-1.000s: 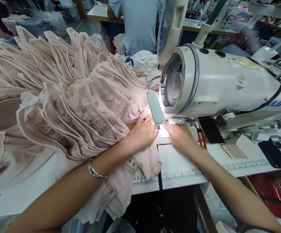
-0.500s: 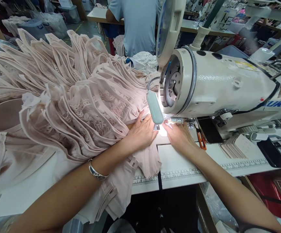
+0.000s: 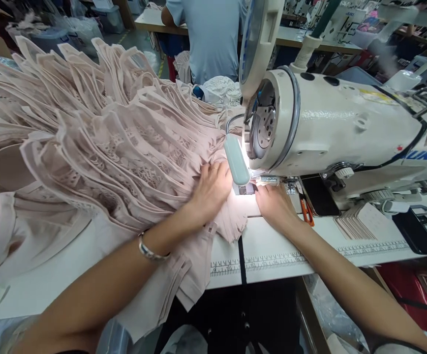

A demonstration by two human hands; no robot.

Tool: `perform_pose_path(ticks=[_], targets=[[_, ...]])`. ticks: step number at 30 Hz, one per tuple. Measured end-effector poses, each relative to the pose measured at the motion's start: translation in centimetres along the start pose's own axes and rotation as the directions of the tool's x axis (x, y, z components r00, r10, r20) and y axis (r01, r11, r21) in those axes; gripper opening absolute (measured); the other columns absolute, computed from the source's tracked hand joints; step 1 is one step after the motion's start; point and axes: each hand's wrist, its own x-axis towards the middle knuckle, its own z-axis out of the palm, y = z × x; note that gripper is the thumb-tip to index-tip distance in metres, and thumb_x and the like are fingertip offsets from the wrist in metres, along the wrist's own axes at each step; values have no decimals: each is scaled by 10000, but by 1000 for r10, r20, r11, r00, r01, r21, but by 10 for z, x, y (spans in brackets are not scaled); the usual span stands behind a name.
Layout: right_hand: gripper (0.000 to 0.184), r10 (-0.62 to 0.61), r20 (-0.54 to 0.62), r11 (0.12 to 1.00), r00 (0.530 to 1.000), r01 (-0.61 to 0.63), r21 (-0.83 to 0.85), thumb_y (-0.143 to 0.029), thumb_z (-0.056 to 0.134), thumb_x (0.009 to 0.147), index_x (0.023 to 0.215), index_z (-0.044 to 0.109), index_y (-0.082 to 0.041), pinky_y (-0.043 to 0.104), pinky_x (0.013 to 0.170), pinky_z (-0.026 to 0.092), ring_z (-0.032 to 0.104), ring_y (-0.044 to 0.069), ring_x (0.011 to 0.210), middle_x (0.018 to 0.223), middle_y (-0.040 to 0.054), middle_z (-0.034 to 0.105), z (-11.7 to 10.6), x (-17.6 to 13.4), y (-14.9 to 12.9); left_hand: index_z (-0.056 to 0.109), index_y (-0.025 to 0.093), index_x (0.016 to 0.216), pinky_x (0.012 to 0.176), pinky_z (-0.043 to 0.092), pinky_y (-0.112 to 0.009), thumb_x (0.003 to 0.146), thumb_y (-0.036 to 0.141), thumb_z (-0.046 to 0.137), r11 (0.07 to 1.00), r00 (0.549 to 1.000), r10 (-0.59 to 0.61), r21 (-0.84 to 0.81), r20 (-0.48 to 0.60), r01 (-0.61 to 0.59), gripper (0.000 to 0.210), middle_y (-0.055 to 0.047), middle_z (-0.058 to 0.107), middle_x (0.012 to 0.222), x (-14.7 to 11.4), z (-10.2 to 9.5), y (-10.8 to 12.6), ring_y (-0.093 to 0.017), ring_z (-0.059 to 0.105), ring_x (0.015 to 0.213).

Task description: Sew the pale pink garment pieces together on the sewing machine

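A big heap of pale pink bras (image 3: 125,142) with lace panels and bands lies on the left of the sewing table. My left hand (image 3: 213,191), fingers curled, is closed on the edge of these bras beside the needle area. My right hand (image 3: 275,204) lies at the right of the needle area, low under the head of the sewing machine (image 3: 331,123). Its fingers look closed at the presser foot, but the tips and what they hold are partly hidden. A small green lamp (image 3: 236,160) shines between both hands.
Orange-handled scissors (image 3: 306,211) and a dark phone (image 3: 320,195) lie right of my right hand. Farther right are a stack of pink card-like pieces (image 3: 359,222) and another dark device (image 3: 414,231). A ruler tape (image 3: 280,261) runs along the table edge. A person in blue (image 3: 213,44) sits ahead.
My left hand has gone from lying flatter on the fabric to curled around it, shifting slightly left and up. The bras' hanging ends have risen. My right hand is nearly still. The machine's handwheel has turned.
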Motion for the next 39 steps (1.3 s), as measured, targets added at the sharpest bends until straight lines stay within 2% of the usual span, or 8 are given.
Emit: perform_pose_path(ticks=[4,12,17,20,24,28,32,39], targets=[[416,-110,-196,990,974,125,66,-236,306,1006,1229,644,-142,453,928,436,608,303,1009,1076,163,694,-1,-8,-2,584,134,946,816,486,-393,958,312,610,988,985,148,34,87,-152,180,-148,631,1016,-41,-7,-5,-317,591,1031],[427,-478,-223,762,849,528,375,-331,487,995,1373,532,-139,485,1073,430,495,286,1334,1438,176,560,-12,-11,-36,641,209,873,881,462,-280,939,67,499,795,918,379,-549,119,-257,211,-26,692,1009,-101,-46,-27,-175,628,963],[767,-436,-52,824,898,422,378,-407,729,851,1498,389,-176,554,1051,432,475,343,1322,1468,180,509,-16,-12,-52,668,262,842,625,418,-216,848,28,637,756,568,584,-643,579,-122,237,58,703,829,-142,-78,-44,-125,647,727],[660,-283,-88,895,955,296,334,-397,711,860,1432,455,-192,535,992,460,500,345,1250,1361,166,553,-18,-17,-50,701,279,947,621,420,-206,694,140,877,828,485,494,-561,722,-10,338,48,725,908,-141,-84,-51,-163,679,814],[379,-161,-192,910,968,221,351,-380,605,916,1220,563,-159,464,892,496,573,308,1075,1142,157,605,-16,-30,-39,681,214,967,679,471,-203,951,185,616,812,564,450,-581,692,66,73,21,713,917,-112,-72,-38,-138,667,798],[161,-48,-282,939,958,140,315,-298,507,943,1016,598,-186,356,699,472,600,221,747,859,72,639,-24,-57,-6,643,112,1080,780,509,-323,931,-4,420,977,896,210,-55,390,-205,292,-115,682,1112,-85,-38,-6,-231,657,967],[214,162,-455,986,876,-163,37,-341,487,942,837,613,-205,386,660,411,571,262,706,763,106,619,-49,-99,60,614,60,1244,915,504,-382,893,-63,430,789,830,520,260,202,-557,415,-182,634,1280,-73,-14,12,-266,624,1126],[357,386,-308,917,870,-397,28,-564,455,919,731,545,-274,404,555,373,634,333,730,775,112,642,-64,-143,146,639,124,731,558,382,-260,893,20,582,867,862,496,-19,105,-497,202,-48,604,765,-44,-4,-3,-160,552,703]])
